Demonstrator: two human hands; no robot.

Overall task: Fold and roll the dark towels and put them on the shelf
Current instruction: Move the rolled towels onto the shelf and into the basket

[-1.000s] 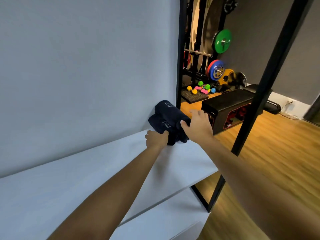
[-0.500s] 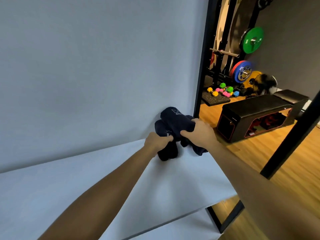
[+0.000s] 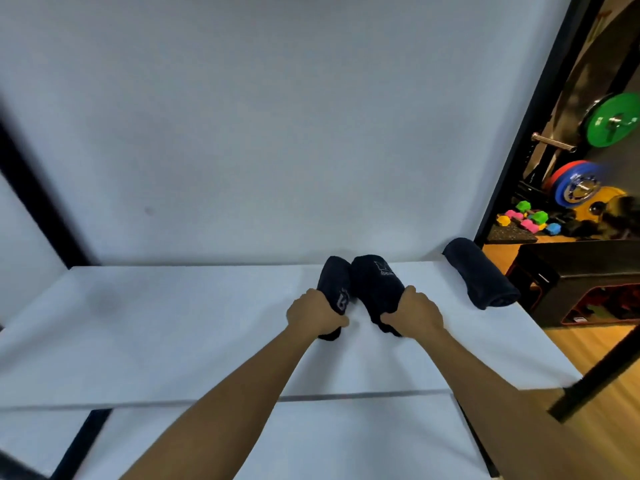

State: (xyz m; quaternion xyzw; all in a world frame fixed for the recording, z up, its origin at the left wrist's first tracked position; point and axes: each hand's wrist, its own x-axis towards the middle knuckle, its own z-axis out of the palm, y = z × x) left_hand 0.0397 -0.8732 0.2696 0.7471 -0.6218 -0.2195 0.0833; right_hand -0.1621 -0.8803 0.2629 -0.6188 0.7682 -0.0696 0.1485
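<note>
Nearest the camera, both arms reached out over the white shelf (image 3: 173, 341). The left hand (image 3: 317, 315) was wrapped around the near end of 1 rolled dark towel (image 3: 334, 284), the right hand (image 3: 414, 315) gripped the near end of a 2nd towel (image 3: 375, 285) just beside it. Both rolls ran lengthwise away from the person, far ends toward the back wall (image 3: 277, 133). A 3rd rolled towel (image 3: 479, 275) lay further right near the shelf's edge, angled back-left to front-right. Gym plates (image 3: 613, 121) sat way beyond.
</note>
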